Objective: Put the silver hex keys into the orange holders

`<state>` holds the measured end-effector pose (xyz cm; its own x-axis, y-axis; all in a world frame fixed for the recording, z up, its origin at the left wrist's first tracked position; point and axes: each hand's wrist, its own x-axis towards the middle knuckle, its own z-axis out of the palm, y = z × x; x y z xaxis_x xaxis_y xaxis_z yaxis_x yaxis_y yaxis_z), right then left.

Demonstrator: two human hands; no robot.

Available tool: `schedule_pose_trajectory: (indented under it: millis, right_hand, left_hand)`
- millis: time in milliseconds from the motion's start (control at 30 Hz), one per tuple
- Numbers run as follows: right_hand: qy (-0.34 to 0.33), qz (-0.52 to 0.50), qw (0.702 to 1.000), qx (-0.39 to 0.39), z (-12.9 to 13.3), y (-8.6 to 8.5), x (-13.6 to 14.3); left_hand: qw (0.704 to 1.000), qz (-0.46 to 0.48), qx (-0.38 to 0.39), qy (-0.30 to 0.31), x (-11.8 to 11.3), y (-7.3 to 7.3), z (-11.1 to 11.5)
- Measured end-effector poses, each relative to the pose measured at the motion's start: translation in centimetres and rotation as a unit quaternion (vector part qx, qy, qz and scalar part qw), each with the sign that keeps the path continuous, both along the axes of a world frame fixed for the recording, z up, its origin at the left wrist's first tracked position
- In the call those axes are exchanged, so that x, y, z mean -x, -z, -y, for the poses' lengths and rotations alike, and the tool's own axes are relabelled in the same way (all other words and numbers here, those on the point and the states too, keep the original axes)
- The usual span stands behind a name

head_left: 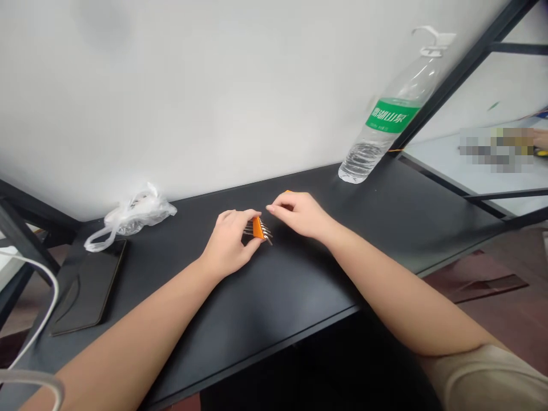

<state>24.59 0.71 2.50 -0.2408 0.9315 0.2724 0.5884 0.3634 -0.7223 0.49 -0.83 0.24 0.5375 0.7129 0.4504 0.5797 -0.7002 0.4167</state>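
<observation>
A hex key set (pixel 258 227), several silver keys side by side in an orange holder, is gripped between the thumb and fingers of my left hand (pixel 229 240). The keys' short bent ends point right, toward my other hand. Just to the right, apart from the set, my right hand (pixel 302 214) is closed with its thumb and index finger pinched together. A small orange edge (pixel 289 192) shows behind its knuckles; most of that thing is hidden, and I cannot tell whether the hand holds it. Both hands are low over the middle of the black tabletop (pixel 274 291).
A large water bottle (pixel 385 123) with a green label stands at the back right by the wall. At the left lie a crumpled clear plastic bag (pixel 139 211) and a dark flat case (pixel 92 291). White cable (pixel 53 297) loops at the left edge. Black frame bars flank the table.
</observation>
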Motion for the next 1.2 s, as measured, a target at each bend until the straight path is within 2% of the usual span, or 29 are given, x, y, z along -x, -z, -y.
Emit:
schedule_pose_trajectory:
  millis: [100, 233, 400, 667, 767, 900, 967, 1033, 1067, 1133, 1200]
  right_hand:
    - [0.062, 0.083, 0.993, -0.048, -1.4, 0.4, -2.5]
    - [0.094, 0.148, 0.984, -0.034, -2.5, 1.3, -4.3]
    - [0.07, 0.197, 0.976, -0.051, -2.2, 2.0, -3.7]
    - [0.054, 0.215, 0.974, -0.046, -1.5, 1.8, -2.5]
    - [0.019, 0.17, 0.983, -0.07, -1.0, 1.4, -1.7]
    - [-0.106, 0.109, 0.987, -0.055, 0.1, 1.0, -0.3]
    - [-0.153, 0.098, 0.982, -0.048, 0.7, 1.1, 0.4]
    - [-0.183, 0.111, 0.975, -0.057, 1.1, 1.3, 1.0]
    - [-0.193, 0.129, 0.97, -0.072, 1.2, 1.4, 1.3]
    - [-0.211, 0.176, 0.955, -0.113, 1.3, 1.7, 1.8]
    - [-0.227, 0.217, 0.939, -0.141, 1.3, 1.9, 2.1]
  left_hand:
    - [1.0, -0.005, -0.011, 0.003, 0.0, 0.0, 0.0]
    - [1.0, -0.013, -0.011, -0.002, 0.0, 0.0, 0.1]
    - [0.999, -0.033, -0.005, -0.02, 0.1, 0.0, -0.1]
    - [0.989, -0.095, 0.007, -0.114, 0.1, 0.9, -1.0]
    - [0.989, -0.1, 0.002, -0.112, 0.1, 0.9, -1.0]
    - [0.99, -0.087, -0.008, -0.11, 0.6, 0.7, -1.2]
    - [0.992, -0.055, -0.02, -0.108, 1.0, 0.0, -1.2]
    - [0.995, -0.013, -0.035, -0.088, 1.4, -1.3, -0.9]
    - [0.996, -0.001, -0.043, -0.084, 1.6, -2.4, -0.7]
    - [0.992, -0.007, -0.057, -0.115, 2.5, -4.8, -0.1]
    - [0.984, -0.084, -0.031, -0.157, 4.7, -7.3, 0.5]
